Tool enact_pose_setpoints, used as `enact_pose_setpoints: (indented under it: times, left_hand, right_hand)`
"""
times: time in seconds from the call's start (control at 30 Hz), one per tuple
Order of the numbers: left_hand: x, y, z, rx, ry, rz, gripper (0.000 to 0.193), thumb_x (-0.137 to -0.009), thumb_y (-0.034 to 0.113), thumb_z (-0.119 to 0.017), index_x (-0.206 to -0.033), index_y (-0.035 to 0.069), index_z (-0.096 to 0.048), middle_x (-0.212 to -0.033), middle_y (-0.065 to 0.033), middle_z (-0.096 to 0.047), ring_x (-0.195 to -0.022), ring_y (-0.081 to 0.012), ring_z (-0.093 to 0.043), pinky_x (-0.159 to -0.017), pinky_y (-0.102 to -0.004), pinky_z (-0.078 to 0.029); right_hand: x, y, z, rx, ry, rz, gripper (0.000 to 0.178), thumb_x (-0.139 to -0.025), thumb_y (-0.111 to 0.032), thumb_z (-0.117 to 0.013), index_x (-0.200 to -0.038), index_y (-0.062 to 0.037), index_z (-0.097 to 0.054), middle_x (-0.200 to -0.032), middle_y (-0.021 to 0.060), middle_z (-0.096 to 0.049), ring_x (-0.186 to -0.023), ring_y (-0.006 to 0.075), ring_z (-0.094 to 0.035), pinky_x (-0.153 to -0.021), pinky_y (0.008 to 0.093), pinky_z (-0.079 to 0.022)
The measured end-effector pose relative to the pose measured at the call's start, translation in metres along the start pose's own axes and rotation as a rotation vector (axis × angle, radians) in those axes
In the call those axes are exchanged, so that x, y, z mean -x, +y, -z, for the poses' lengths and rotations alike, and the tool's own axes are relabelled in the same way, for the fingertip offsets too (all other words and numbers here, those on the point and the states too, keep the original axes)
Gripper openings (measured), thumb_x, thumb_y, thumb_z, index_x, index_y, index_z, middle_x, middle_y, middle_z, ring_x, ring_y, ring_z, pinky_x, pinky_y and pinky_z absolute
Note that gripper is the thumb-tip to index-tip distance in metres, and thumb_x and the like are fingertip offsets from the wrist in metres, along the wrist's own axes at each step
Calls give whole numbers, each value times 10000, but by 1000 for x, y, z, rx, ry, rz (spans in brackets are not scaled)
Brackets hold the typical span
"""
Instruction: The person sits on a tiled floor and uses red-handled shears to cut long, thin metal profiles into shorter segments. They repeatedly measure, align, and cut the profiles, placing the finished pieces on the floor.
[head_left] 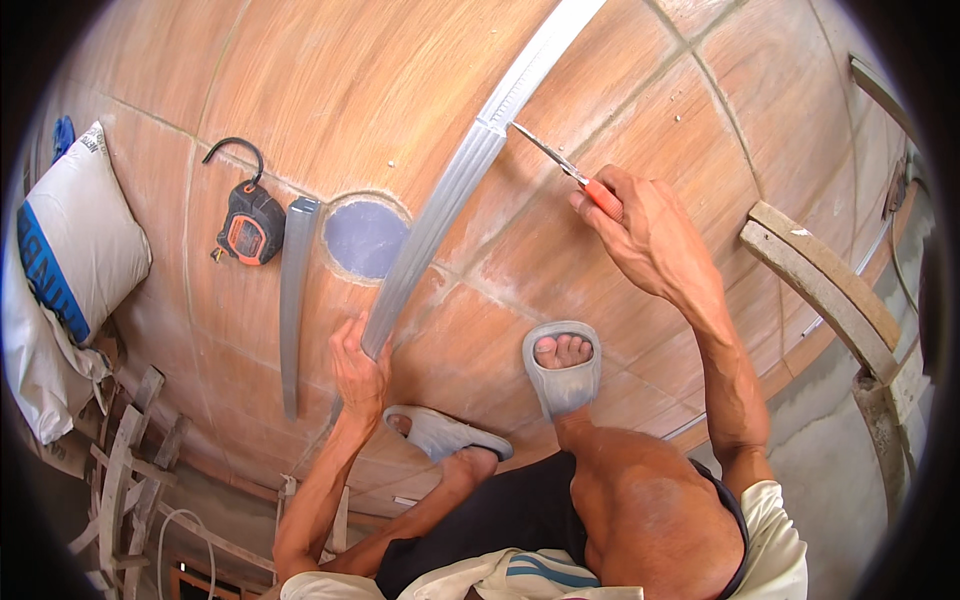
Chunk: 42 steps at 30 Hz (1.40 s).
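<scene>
A long grey metal channel (440, 225) runs slantwise over the wood-look tiles, from near my feet to the top edge of the view. My left hand (360, 370) has its fingers closed round the near end of it. In my right hand (660, 240) is a pair of snips (552, 153) with red-orange grips. Their tips meet the channel's right edge, where its ribbed part gives way to a brighter stretch beyond. Whether the tips bite into the metal I cannot tell. A shorter grey channel piece (292, 320) lies left of my left hand.
A black and orange tape measure (247, 230) lies beside the short piece. Near it is a round blue-grey patch (366, 240) in the tiles. White sacks (100, 240) rest at far left, wooden framing (125, 480) below them. Boards (820, 280) stand at right. My sandalled feet are close by.
</scene>
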<state>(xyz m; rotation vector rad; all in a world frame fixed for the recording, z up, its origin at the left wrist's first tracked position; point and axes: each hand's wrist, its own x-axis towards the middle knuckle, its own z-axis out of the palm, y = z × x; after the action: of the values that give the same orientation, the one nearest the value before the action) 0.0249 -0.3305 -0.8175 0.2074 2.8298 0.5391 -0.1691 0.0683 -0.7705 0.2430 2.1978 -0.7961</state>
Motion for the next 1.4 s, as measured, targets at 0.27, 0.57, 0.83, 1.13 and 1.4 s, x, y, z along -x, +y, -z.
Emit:
enact_pose_setpoints:
  times: [0.27, 0.57, 0.83, 1.13, 1.4]
  left_hand:
    - [4, 1, 3, 23, -19, 44, 824, -741, -33, -911, -1484, 23, -558, -1301, -222, -619, -1116, -423, -654, -925, -486, -563]
    - [3, 2, 4, -23, 14, 23, 646, -851, 84, -898, -1418, 20, -595, -1270, -217, -644, -1099, -406, -675, -896, -464, -571]
    - [38, -9, 63, 313, 74, 597, 680, -1049, 444, -710, -1532, 10, -509, -1440, -214, -574, -1328, -353, -577, -1129, -463, -448]
    - [262, -106, 102, 794, 187, 1394, 682, -1110, 440, -658, -1562, -51, -517, -1539, -213, -563, -1403, -282, -564, -1207, -411, -446]
    - [249, -89, 37, 1114, 320, 1230, 551, -1093, 349, -709, -1416, -90, -630, -1395, -187, -661, -1306, -293, -660, -1165, -393, -529]
  right_hand:
    - [4, -7, 2, -82, 34, -67, 409, -1033, -362, -733, -1004, 39, -658, -756, 198, -618, -678, 316, -587, -674, 435, -500]
    - [-29, -64, -44, -85, 604, 575, 502, -907, -267, -905, -1245, -3, -643, -1068, 141, -709, -956, 298, -689, -842, 417, -567]
    - [-44, -64, -74, -134, 536, 473, 469, -926, -257, -871, -1231, 15, -642, -1079, 193, -701, -1014, 389, -672, -896, 479, -551]
    - [-49, -71, -105, -204, 567, 494, 434, -969, -288, -839, -1225, 10, -654, -1046, 204, -702, -950, 378, -694, -858, 454, -554]
    - [-47, -57, -83, -170, 593, 462, 483, -984, -328, -828, -1263, 25, -653, -1022, 192, -717, -895, 294, -702, -801, 424, -574]
